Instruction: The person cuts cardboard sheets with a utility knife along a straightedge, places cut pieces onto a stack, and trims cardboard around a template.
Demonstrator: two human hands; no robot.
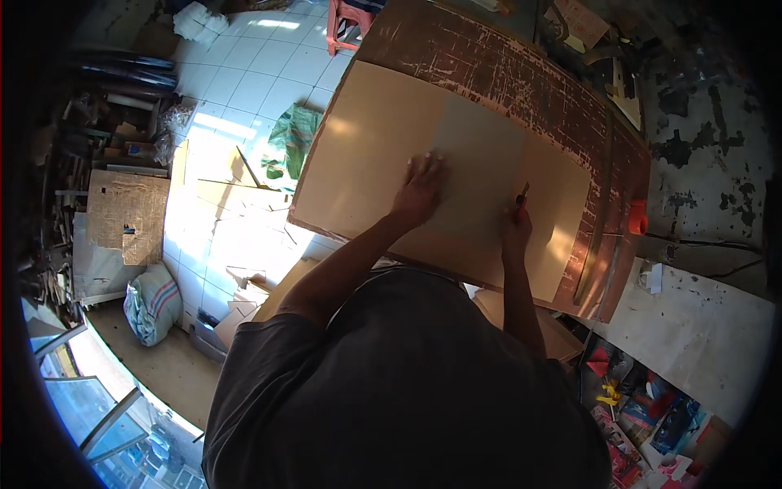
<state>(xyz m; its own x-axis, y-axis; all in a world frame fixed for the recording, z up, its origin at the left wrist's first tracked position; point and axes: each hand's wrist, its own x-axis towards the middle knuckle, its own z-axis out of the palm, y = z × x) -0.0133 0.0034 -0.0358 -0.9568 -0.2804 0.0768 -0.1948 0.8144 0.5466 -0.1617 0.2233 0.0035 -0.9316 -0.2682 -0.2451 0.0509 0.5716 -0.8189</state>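
A large flat brown board (366, 114), like cardboard or thin sheet, lies on a scratched red-brown table (489, 57). My left hand (419, 191) rests flat on the board near its middle, fingers spread and pointing away from me. To the right, my right hand (516, 226) is closed round a small red-handled cutter (522, 198), its dark tip pointing away over the board. Whether the tip touches the board I cannot tell. A greyer band (481, 147) runs across the board between the two hands.
A long thin strip (599, 220) lies along the table's right side, near a red roll (638, 218). Beyond stands a pale worn surface (692, 326). On the tiled floor at left are a green sack (293, 143) and a white striped sack (153, 303). A red stool (350, 24) stands behind.
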